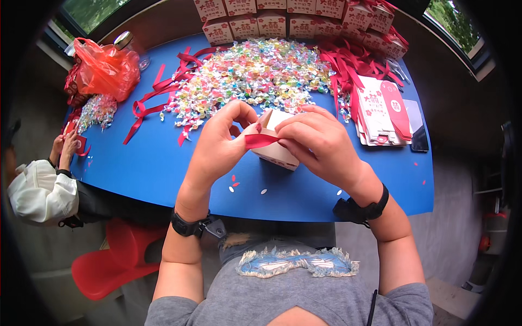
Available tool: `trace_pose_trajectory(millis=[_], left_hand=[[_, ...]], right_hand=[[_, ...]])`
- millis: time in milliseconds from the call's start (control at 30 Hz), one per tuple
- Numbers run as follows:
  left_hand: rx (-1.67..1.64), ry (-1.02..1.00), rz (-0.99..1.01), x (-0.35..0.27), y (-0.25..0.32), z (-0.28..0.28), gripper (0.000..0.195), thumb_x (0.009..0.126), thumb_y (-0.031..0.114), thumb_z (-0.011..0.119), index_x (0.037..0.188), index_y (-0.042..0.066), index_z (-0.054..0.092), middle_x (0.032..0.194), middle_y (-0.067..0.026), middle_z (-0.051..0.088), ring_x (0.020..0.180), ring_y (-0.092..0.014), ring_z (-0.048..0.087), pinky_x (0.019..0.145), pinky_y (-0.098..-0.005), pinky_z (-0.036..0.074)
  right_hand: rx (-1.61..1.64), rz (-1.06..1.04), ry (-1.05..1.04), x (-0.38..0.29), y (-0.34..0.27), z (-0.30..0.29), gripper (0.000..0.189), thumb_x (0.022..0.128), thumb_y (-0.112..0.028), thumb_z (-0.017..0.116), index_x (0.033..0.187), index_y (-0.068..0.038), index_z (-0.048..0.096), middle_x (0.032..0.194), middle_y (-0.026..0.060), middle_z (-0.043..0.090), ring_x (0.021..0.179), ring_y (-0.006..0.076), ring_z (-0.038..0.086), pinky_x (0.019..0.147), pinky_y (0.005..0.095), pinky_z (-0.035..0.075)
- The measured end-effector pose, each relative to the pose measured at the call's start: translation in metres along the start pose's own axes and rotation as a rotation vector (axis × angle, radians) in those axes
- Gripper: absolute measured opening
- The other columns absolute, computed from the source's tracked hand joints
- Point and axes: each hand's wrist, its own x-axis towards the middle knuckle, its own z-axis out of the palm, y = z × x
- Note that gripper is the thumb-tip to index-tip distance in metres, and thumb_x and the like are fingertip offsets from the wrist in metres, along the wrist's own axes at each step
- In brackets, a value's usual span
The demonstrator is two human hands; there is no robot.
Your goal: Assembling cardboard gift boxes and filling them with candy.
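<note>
A small white cardboard favor box [274, 157] with red print stands between my hands near the front of the table, its top open. Stretched across the side facing me is a red ribbon [261, 141]. My left hand [224, 138] pinches the ribbon's left part between thumb and fingers at the box rim. On the other side, my right hand [316, 136] grips the ribbon's right end with its fingertips, close against the box's right edge. The fingers partly cover the box's opening, so its contents are hidden.
Behind the box lies a heap of wrapped candies [261, 73]. Loose red ribbons [346, 61] flank it. Flat unfolded boxes [373, 110] and a phone [420, 138] lie right. Finished boxes [273, 25] are stacked behind. Another person's hands [67, 144] work at left, near a red plastic bag [107, 69].
</note>
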Motion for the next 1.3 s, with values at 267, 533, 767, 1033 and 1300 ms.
trace_pose_trajectory(millis=[267, 533, 767, 1033, 1300], left_hand=[[-0.394, -0.106, -0.084, 0.010, -0.013, -0.003, 0.011, 0.095, 0.011, 0.063, 0.102, 0.002, 0.064, 0.097, -0.0008, 0.064, 0.092, -0.007, 0.060, 0.084, -0.0249, 0.049], [-0.448, -0.084, -0.136, 0.007, -0.016, -0.002, 0.021, 0.095, 0.014, 0.065, 0.112, 0.001, 0.069, 0.103, -0.0029, 0.070, 0.096, -0.008, 0.060, 0.089, -0.0269, 0.048], [-0.472, -0.091, -0.089, 0.006, -0.018, 0.003, 0.022, 0.097, 0.015, 0.064, 0.115, 0.003, 0.066, 0.107, -0.0003, 0.067, 0.100, -0.008, 0.059, 0.090, -0.0268, 0.047], [-0.525, -0.034, -0.072, 0.002, -0.004, 0.015, 0.020, 0.098, 0.014, 0.062, 0.116, 0.004, 0.063, 0.103, -0.0001, 0.064, 0.097, -0.007, 0.057, 0.086, -0.0250, 0.047], [-0.354, 0.015, 0.000, 0.006, -0.016, 0.015, 0.012, 0.096, 0.006, 0.060, 0.107, 0.002, 0.060, 0.100, -0.0014, 0.064, 0.094, -0.007, 0.059, 0.084, -0.0250, 0.049]], right_hand=[[0.053, 0.118, -0.079, 0.007, 0.001, 0.005, 0.010, 0.088, -0.013, 0.070, 0.095, -0.006, 0.067, 0.088, 0.0101, 0.067, 0.087, 0.0295, 0.066, 0.080, 0.0420, 0.050], [0.455, 0.347, 0.052, 0.019, -0.003, 0.007, 0.012, 0.094, -0.012, 0.066, 0.101, -0.003, 0.071, 0.088, 0.0127, 0.071, 0.081, 0.0286, 0.069, 0.072, 0.0366, 0.053], [0.502, 0.309, 0.017, 0.019, -0.001, 0.000, 0.014, 0.095, -0.012, 0.066, 0.103, -0.002, 0.071, 0.091, 0.0112, 0.072, 0.085, 0.0227, 0.071, 0.075, 0.0339, 0.054], [0.614, 0.411, -0.028, 0.018, 0.001, -0.003, 0.016, 0.095, -0.012, 0.065, 0.106, -0.001, 0.070, 0.094, 0.0119, 0.072, 0.087, 0.0209, 0.071, 0.076, 0.0336, 0.055], [0.607, 0.406, -0.059, 0.011, 0.019, -0.022, 0.014, 0.088, -0.011, 0.058, 0.091, 0.002, 0.060, 0.102, 0.0095, 0.058, 0.098, 0.0200, 0.058, 0.091, 0.0324, 0.047]])
